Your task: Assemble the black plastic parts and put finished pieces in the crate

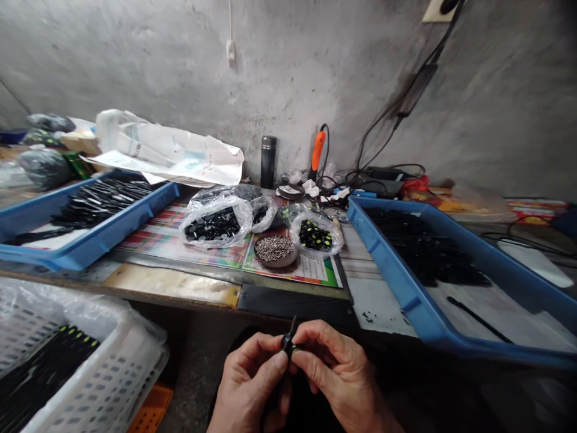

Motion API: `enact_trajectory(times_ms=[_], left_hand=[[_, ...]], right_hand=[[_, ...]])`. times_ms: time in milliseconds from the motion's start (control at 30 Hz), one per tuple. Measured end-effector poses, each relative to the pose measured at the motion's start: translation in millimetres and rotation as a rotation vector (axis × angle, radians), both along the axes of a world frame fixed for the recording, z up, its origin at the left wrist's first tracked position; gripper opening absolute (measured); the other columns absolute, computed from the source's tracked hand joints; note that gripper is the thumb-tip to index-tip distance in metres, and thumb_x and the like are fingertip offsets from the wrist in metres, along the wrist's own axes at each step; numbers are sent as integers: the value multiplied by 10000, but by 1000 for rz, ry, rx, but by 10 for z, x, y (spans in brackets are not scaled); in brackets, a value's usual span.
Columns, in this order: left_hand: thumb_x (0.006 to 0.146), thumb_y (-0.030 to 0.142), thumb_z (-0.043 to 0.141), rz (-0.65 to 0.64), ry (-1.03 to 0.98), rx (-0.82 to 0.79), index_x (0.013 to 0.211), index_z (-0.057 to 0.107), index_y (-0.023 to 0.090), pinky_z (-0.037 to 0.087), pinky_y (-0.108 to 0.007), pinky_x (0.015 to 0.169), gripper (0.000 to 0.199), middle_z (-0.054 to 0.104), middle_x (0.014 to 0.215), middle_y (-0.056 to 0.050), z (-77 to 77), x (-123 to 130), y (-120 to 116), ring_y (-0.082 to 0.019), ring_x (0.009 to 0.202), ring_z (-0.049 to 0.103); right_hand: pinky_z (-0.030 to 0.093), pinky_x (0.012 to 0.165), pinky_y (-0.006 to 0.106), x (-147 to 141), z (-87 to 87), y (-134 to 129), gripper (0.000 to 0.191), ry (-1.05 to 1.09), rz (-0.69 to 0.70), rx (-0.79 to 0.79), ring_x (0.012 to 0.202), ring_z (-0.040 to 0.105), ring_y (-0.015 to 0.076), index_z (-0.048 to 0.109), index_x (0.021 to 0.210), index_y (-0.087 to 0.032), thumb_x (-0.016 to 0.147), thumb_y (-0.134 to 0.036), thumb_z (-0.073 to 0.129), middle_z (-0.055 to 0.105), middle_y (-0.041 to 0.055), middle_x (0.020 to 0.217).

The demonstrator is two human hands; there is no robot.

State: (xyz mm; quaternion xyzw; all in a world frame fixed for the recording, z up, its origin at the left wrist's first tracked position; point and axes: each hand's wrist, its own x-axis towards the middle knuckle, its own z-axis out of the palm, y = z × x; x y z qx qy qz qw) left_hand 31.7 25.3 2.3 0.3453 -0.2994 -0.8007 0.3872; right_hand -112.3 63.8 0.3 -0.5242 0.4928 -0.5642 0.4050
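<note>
Just below the table's front edge, my left hand (255, 382) pinches a small black part (287, 344) between thumb and forefinger. My right hand (336, 373) closes on the same part from the other side, fingertips nearly touching those of the left. A thin dark tip of the part points up. Beyond the hands, a round dish (276, 264) holds small silver screws (274, 247). Left of it lies an open plastic bag of black pieces (211, 225); right of it, a bag with black and yellow-green pieces (315, 234).
Blue trays stand left (67, 258) and right (424, 319) with long black parts. A white basket (112, 355) is at lower left. A dark flask (268, 161) and an orange-handled tool (318, 150) stand near the wall, with cables to the right.
</note>
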Motion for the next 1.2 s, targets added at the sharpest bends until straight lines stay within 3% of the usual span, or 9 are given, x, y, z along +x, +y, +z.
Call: enact_trajectory(times_ms=[200, 367, 667, 800, 900, 1033, 1200], left_hand=[[591, 454, 906, -7, -8, 11, 769, 705, 163, 291, -75, 296, 396, 615, 491, 29, -13, 8, 5, -22, 326, 425], [577, 462, 911, 13, -14, -5, 772, 709, 150, 290, -77, 297, 420, 701, 646, -13, 0, 0, 15, 0, 324, 423], [609, 467, 894, -40, -35, -19, 800, 691, 160, 307, -91, 316, 414, 628, 540, 26, -61, 27, 1, -33, 352, 457], [636, 481, 876, -92, -43, -61, 782, 676, 157, 299, -106, 322, 407, 657, 603, 7, -95, 56, -28, -28, 349, 461], [644, 494, 868, -91, -90, -104, 780, 684, 149, 269, -113, 343, 414, 640, 582, 1, -61, 86, -43, -9, 343, 408], [656, 525, 850, -91, -164, -207, 765, 717, 141, 232, -120, 380, 421, 484, 485, 51, 40, 114, -42, -5, 383, 339], [664, 532, 836, -34, -256, -348, 735, 736, 159, 253, -147, 413, 393, 391, 493, 70, 119, 108, -29, -30, 429, 328]], right_hand=[[417, 465, 113, 33, -23, -16, 189, -107, 15, 6, 550, 511, 92, 612, 926, -190, 942, -352, 709, 603, -13, 724], [432, 491, 112, 36, -23, -34, 217, -150, 17, 29, 634, 561, 110, 598, 913, -186, 936, -354, 732, 587, -14, 754], [409, 425, 100, 28, -61, -74, 369, -288, 66, 108, 525, 510, 83, 492, 944, -179, 889, -398, 783, 585, -26, 712], [445, 428, 113, 9, -52, -90, 389, -341, 89, 143, 603, 589, 124, 466, 985, -195, 858, -341, 804, 577, -32, 751], [457, 454, 114, -12, 27, -95, 382, -301, 96, 149, 625, 601, 124, 469, 986, -197, 833, -278, 809, 575, -44, 745], [466, 492, 126, -50, 142, -95, 399, -198, 102, 149, 588, 559, 97, 472, 1000, -199, 823, -299, 816, 572, -58, 736], [446, 528, 164, -131, 166, -92, 374, -25, 88, 119, 597, 526, 108, 473, 1035, -220, 830, -287, 778, 574, -59, 740]])
